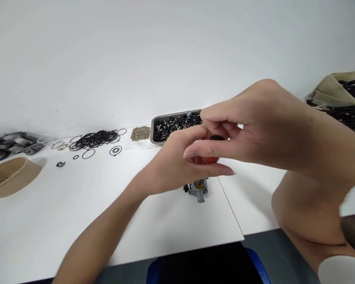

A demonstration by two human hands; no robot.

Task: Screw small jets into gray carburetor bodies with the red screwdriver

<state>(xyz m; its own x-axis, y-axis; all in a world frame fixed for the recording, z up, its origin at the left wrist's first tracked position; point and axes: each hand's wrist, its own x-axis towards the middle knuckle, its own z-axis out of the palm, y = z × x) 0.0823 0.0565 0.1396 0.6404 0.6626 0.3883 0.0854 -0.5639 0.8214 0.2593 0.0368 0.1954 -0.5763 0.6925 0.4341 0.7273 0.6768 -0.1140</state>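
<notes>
My left hand (173, 163) reaches in from the lower left, its thumb and fingers closed round the red handle of a screwdriver (210, 159) with a black end. From the right, my right hand (239, 130) curls over the top of the same handle, its thumb crossing in front of my left hand. My fingers hide much of the handle. Directly beneath the hands, a small grey metal carburetor body (200, 192) rests on the white table. A dark shaft shows in its brassy opening, and its upper part is covered by my left hand.
Along the wall lie black rubber rings (96, 140), brass-coloured small parts (140, 133) and a metal tray (152, 132) of black pieces. A beige bin (20, 177) and metal castings (20, 142) stand left. Another bin (328, 90) stands far right. A seam (230, 207) crosses the table.
</notes>
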